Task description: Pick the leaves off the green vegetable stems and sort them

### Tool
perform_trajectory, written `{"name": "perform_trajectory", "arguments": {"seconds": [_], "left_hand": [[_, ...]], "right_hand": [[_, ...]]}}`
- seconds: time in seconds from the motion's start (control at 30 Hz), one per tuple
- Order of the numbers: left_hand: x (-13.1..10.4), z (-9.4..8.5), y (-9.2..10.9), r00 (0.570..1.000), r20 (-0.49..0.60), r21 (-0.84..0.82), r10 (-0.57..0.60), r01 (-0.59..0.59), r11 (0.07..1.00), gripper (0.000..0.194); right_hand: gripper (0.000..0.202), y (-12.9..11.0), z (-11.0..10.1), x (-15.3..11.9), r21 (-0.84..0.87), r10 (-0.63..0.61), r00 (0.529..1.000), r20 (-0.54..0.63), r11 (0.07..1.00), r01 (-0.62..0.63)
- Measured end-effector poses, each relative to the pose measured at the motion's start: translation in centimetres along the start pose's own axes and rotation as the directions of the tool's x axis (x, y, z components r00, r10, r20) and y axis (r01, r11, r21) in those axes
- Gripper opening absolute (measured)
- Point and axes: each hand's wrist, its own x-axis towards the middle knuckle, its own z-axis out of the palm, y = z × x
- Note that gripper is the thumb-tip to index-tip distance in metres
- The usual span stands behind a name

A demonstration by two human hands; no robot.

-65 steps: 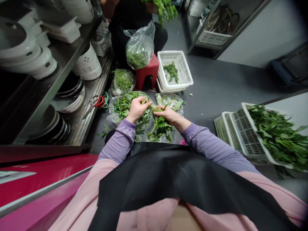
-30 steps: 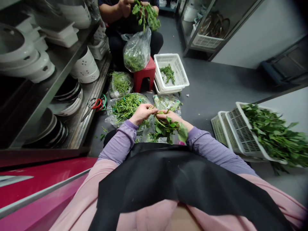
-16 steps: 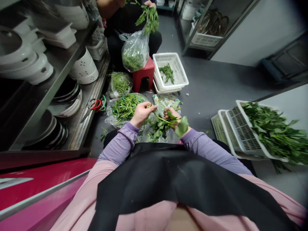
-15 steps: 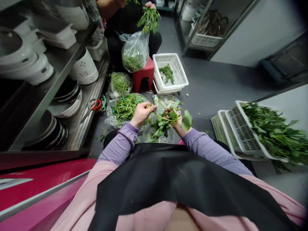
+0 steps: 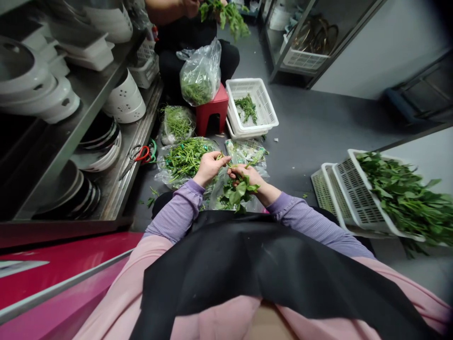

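The left hand (image 5: 211, 167) has thumb and fingers pinched together on a bit of stem (image 5: 220, 156). Just beside it, the right hand (image 5: 250, 178) is closed around leafy sprigs (image 5: 240, 191), whose leaves hang below the fingers, above a clear bag (image 5: 216, 200) with green leaves on it. Both hands are in front of the black apron (image 5: 247, 255).

Near the left hand, a wide bag (image 5: 163, 175) lies spread on the floor, heaped with cut stems (image 5: 184, 158). Beyond it, a smaller bag (image 5: 170, 140) is full of thin stalks, and a printed bag (image 5: 236, 147) with pale green pieces lies just past the right hand.

A red stool (image 5: 220, 104) bears an upright clear sack (image 5: 209, 54), greens filling its lower part. Beside the stool, a white basket (image 5: 264, 105) holds a small heap of greens on its bottom, most of which is bare.

Well apart, to the right, a tilted crate (image 5: 359, 193) is piled with leafy greens (image 5: 406, 198) that spill past its rim. On the left, scissors (image 5: 141, 154) lie on the lower shelf (image 5: 116, 189) near stacked dishes (image 5: 95, 156). At the top, another person's hand (image 5: 192, 7) is beside a leafy bunch (image 5: 230, 20); its grip cannot be told.
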Motion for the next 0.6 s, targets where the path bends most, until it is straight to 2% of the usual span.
{"name": "perform_trajectory", "arguments": {"seconds": [0.1,0.17,0.27,0.3,0.33,0.37,0.43,0.5,0.53,0.6], "left_hand": [[-0.1,0.1,0.0,0.997,-0.037,0.032,0.067,-0.066,0.997,0.043],[-0.2,0.2,-0.3,0.994,-0.060,0.043,0.094,-0.091,0.995,0.042],[-0.3,0.3,-0.6,0.995,-0.056,0.048,0.077,-0.075,0.996,0.042],[-0.4,0.3,-0.6,0.996,-0.047,0.055,0.075,-0.073,0.996,0.043],[-0.5,0.3,-0.5,0.995,-0.046,0.062,0.083,-0.080,0.995,0.043],[-0.5,0.2,-0.3,0.993,-0.058,0.067,0.103,-0.099,0.993,0.043],[-0.4,-0.2,0.1,0.978,-0.142,0.067,0.154,-0.146,0.987,0.038],[0.2,-1.1,0.1,0.949,-0.269,0.060,0.166,-0.155,0.986,0.031],[0.8,-1.7,-0.1,0.938,-0.318,0.050,0.135,-0.125,0.991,0.027],[2.3,-2.9,-0.9,0.924,-0.382,0.017,-0.002,0.009,1.000,0.023]], "right_hand": [[0.019,0.0,0.3,0.2,-0.267,-0.169,0.982,-0.088,0.954,0.141],[0.021,0.0,0.4,0.2,-0.507,-0.322,0.942,-0.096,0.830,0.232],[0.015,-0.2,0.1,0.2,-0.772,-0.426,0.903,0.060,0.553,0.312],[0.014,-0.3,-0.2,0.3,-0.803,-0.434,0.896,0.097,0.497,0.328],[0.014,-0.4,-0.7,0.5,-0.807,-0.448,0.889,0.090,0.490,0.329],[0.014,-0.6,-1.4,0.7,-0.785,-0.470,0.882,0.023,0.538,0.307],[0.017,-0.9,-3.0,1.1,-0.629,-0.473,0.841,-0.263,0.745,0.222],[0.021,-1.1,-4.7,1.2,-0.349,-0.355,0.776,-0.520,0.918,0.186],[0.022,-1.0,-5.4,1.1,-0.230,-0.293,0.772,-0.564,0.954,0.194],[0.023,-0.7,-5.9,0.4,-0.121,-0.249,0.839,-0.484,0.968,0.218]]}}
